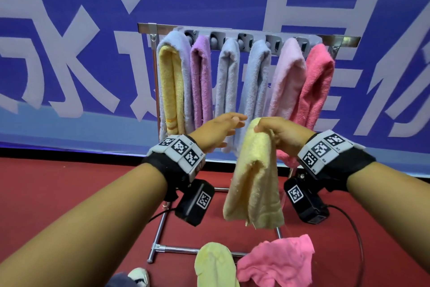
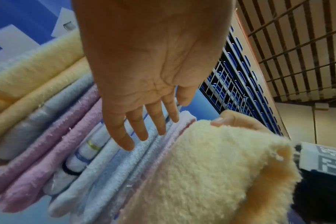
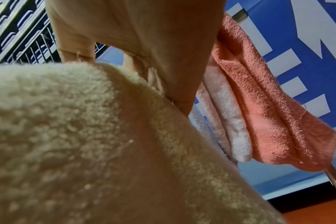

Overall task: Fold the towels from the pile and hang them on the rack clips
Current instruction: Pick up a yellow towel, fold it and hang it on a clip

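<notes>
My right hand [image 1: 267, 127] pinches the top fold of a pale yellow towel [image 1: 254, 175], which hangs folded in front of the rack [image 1: 235, 35]. In the right wrist view the same yellow towel [image 3: 77, 136] fills the frame under the fingers. My left hand [image 1: 223, 128] is open just left of it, fingers straight, reaching toward the hanging towels; its fingertips [image 2: 128, 145] lie near a light blue towel [image 2: 113, 163]. Several folded towels hang from the rack clips: yellow [image 1: 171, 86], purple [image 1: 201, 82], two pale blue, light pink [image 1: 287, 82] and coral pink [image 1: 316, 84].
On the red floor below lie a loose pink towel [image 1: 279, 263] and a yellow-green towel [image 1: 214, 265]. The rack's metal base bars [image 1: 181, 249] and a black cable [image 1: 358, 235] run across the floor. A blue banner [image 1: 69, 54] hangs behind the rack.
</notes>
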`<action>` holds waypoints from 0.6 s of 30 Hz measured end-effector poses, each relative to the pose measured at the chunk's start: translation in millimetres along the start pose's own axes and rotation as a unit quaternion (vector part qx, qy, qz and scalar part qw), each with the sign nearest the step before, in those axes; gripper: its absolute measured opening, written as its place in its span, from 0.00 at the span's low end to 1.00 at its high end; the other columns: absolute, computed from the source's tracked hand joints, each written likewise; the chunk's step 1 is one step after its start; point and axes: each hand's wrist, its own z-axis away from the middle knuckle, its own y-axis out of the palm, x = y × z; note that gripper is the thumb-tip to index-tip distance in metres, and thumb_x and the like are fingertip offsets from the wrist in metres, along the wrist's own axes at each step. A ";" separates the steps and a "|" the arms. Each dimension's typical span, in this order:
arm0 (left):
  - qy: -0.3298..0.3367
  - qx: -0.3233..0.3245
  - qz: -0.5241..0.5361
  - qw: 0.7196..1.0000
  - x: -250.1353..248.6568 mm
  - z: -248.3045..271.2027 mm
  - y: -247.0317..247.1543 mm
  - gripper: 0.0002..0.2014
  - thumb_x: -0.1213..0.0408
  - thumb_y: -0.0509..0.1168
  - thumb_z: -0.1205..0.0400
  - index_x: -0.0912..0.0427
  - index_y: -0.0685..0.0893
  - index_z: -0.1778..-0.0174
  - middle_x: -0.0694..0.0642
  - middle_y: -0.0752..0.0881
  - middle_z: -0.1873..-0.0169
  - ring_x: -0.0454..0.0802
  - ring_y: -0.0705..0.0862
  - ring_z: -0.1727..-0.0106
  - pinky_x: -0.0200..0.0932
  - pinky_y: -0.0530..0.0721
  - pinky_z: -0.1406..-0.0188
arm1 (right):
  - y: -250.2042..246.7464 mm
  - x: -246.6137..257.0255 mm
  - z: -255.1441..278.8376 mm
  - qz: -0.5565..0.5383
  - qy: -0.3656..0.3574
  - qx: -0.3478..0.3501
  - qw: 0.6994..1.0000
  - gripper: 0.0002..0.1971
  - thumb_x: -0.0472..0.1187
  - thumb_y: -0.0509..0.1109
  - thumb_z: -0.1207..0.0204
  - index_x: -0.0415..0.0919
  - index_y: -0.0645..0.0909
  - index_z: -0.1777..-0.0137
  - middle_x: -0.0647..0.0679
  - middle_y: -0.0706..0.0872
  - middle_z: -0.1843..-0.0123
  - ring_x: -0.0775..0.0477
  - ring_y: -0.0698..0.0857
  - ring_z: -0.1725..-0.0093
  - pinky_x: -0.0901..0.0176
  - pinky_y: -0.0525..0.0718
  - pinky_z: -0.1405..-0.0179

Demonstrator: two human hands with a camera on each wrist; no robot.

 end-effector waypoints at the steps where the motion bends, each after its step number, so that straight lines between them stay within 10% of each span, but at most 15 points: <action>1: 0.001 0.008 0.005 1.000 0.1 -1.6 6.0 0.19 0.53 0.47 0.11 0.49 0.74 0.28 0.49 0.77 0.28 0.51 0.70 0.25 0.53 0.71 0.34 | -2.1 -1.1 -0.2 0.002 0.000 0.002 1.000 0.14 0.48 0.71 0.52 0.44 0.86 0.66 0.47 0.80 0.67 0.50 0.76 0.67 0.54 0.70 0.64; 10: -0.023 0.056 0.032 0.998 25.5 -0.6 14.9 0.27 0.41 0.51 0.15 0.53 0.75 0.27 0.50 0.80 0.30 0.48 0.76 0.28 0.59 0.65 0.23 | 0.1 -4.2 0.6 -0.019 -0.038 0.028 0.999 0.06 0.32 0.63 0.40 0.44 0.72 0.71 0.52 0.73 0.77 0.55 0.72 0.76 0.59 0.66 0.73; 15: 0.017 0.075 0.012 0.997 25.3 10.9 4.8 0.19 0.55 0.52 0.12 0.63 0.81 0.37 0.54 0.84 0.40 0.46 0.82 0.39 0.38 0.78 0.37 | 3.5 -6.6 -1.5 -0.027 -0.035 0.025 0.999 0.05 0.34 0.63 0.47 0.46 0.73 0.75 0.50 0.72 0.76 0.52 0.70 0.75 0.58 0.64 0.74; 18: 0.024 0.074 0.021 0.997 26.3 15.5 -2.7 0.09 0.63 0.57 0.13 0.58 0.81 0.54 0.53 0.83 0.53 0.46 0.81 0.49 0.45 0.76 0.37 | 2.8 -9.6 -0.9 -0.020 -0.032 0.020 0.999 0.05 0.34 0.62 0.47 0.45 0.71 0.74 0.50 0.69 0.76 0.52 0.67 0.75 0.58 0.61 0.74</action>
